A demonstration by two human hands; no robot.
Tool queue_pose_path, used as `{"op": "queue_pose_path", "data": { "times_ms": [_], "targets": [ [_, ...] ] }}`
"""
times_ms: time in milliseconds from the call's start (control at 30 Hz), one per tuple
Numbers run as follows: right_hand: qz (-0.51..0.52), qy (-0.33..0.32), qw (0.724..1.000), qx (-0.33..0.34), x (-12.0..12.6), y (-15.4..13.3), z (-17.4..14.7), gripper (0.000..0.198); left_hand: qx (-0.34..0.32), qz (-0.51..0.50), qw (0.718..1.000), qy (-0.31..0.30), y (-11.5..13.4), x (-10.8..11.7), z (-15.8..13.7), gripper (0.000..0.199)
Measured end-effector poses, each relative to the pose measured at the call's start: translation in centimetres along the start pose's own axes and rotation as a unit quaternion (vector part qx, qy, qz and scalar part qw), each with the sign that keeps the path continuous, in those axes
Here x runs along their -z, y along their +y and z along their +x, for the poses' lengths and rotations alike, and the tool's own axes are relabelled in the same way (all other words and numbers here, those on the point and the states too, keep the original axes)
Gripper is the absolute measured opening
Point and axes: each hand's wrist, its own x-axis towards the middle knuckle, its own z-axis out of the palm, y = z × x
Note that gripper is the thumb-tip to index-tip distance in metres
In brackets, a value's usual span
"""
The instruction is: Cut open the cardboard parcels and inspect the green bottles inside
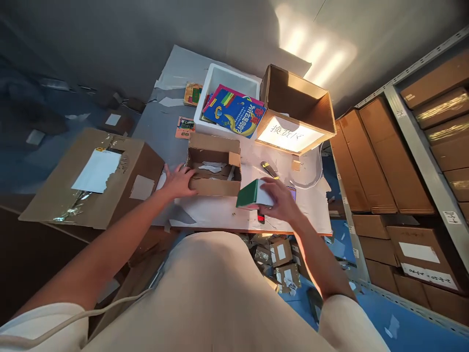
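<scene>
My left hand (179,182) grips the front left corner of a small open cardboard box (214,187), some fingers over its edge. Torn scraps of white paper (212,167) lie in this box. To the right of it, my right hand (280,199) holds a thick book (248,194) with a green cover and white page edges, tilted just above the table. Beneath this hand a red object (261,217) and a phone-like screen (292,192) show in part. A yellow-and-black box cutter (269,169) lies behind the right hand.
Behind the small box stands a white bin (202,110) with colourful books (234,112) on top, beside a larger open carton (296,132). Thin booklets (184,127) lie left of the bin. A big taped carton (135,161) stands at left; shelves of boxes (381,156) stand at right.
</scene>
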Motion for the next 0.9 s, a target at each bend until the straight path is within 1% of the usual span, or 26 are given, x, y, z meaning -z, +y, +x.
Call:
{"op": "queue_pose_path", "data": {
  "times_ms": [67,133,200,233,267,300,333,400,433,467,500,533,567,633,667,700,733,767,800,867,900],
  "targets": [
    [0.023,-0.036,0.999,-0.025,-4.8,0.6,-2.0,0.043,-0.002,-0.023,1.000,0.010,0.4,1.1,0.1,0.085],
    [0.039,-0.052,0.996,-0.060,-9.1,1.4,-3.5,0.043,0.015,-0.055,0.996,0.070,2.0,1.9,-0.8,0.084],
    [0.053,-0.070,0.993,-0.085,-12.0,2.0,-4.4,0.043,0.018,-0.098,0.984,0.146,4.6,1.7,-2.9,0.074],
    [0.060,-0.077,0.991,-0.091,-12.9,2.2,-4.6,0.045,-0.009,-0.125,0.979,0.162,6.2,1.1,-4.2,0.070],
    [0.070,-0.084,0.990,-0.092,-13.4,2.3,-4.8,0.049,-0.057,-0.153,0.976,0.143,7.9,0.1,-5.5,0.066],
    [0.082,-0.091,0.989,-0.088,-13.5,2.4,-4.8,0.054,-0.097,-0.179,0.974,0.099,9.5,-1.1,-6.6,0.065],
    [0.094,-0.099,0.987,-0.079,-13.4,2.4,-4.8,0.059,-0.100,-0.203,0.972,0.063,10.9,-2.4,-7.5,0.068],
    [0.119,-0.123,0.984,-0.055,-12.7,2.4,-4.6,0.064,-0.042,-0.248,0.967,0.036,13.0,-5.2,-8.2,0.091],
    [0.129,-0.137,0.981,-0.046,-12.2,2.5,-4.4,0.061,-0.024,-0.274,0.961,0.031,13.7,-6.4,-8.2,0.098],
    [0.135,-0.146,0.979,-0.046,-11.8,2.5,-4.2,0.054,-0.011,-0.302,0.953,0.029,14.1,-7.3,-7.9,0.100],
    [0.134,-0.146,0.978,-0.060,-11.5,2.7,-4.1,0.046,-0.005,-0.329,0.944,0.027,14.4,-8.0,-7.5,0.099],
    [0.127,-0.133,0.979,-0.088,-11.3,2.9,-3.9,0.040,-0.006,-0.354,0.935,0.024,14.5,-8.4,-7.1,0.095],
    [0.115,-0.107,0.979,-0.128,-11.3,3.1,-3.7,0.038,-0.010,-0.374,0.927,0.021,14.7,-8.6,-6.7,0.092],
    [0.075,-0.030,0.975,-0.205,-11.6,3.5,-3.6,0.041,-0.014,-0.397,0.918,0.020,15.0,-8.5,-6.3,0.091],
    [0.050,0.006,0.972,-0.228,-11.9,3.6,-3.6,0.045,-0.013,-0.401,0.916,0.026,15.2,-8.3,-6.2,0.092],
    [0.022,0.030,0.971,-0.235,-12.1,3.7,-3.8,0.047,-0.006,-0.400,0.916,0.035,15.4,-8.2,-6.2,0.092],
    [-0.009,0.038,0.974,-0.223,-12.3,3.6,-4.0,0.048,0.007,-0.396,0.917,0.049,15.6,-8.0,-6.1,0.089],
    [-0.040,0.028,0.980,-0.193,-12.3,3.5,-4.3,0.047,0.021,-0.391,0.918,0.062,15.8,-7.8,-6.0,0.083],
    [-0.065,0.002,0.987,-0.148,-12.2,3.3,-4.7,0.046,0.033,-0.386,0.919,0.071,15.9,-7.7,-5.9,0.077],
    [-0.088,-0.084,0.992,-0.034,-11.6,2.7,-5.3,0.046,0.048,-0.384,0.919,0.077,15.9,-7.4,-5.7,0.062],
    [-0.087,-0.130,0.988,0.018,-11.2,2.4,-5.5,0.047,0.049,-0.383,0.919,0.078,15.7,-7.3,-5.7,0.056]
  ]
}}
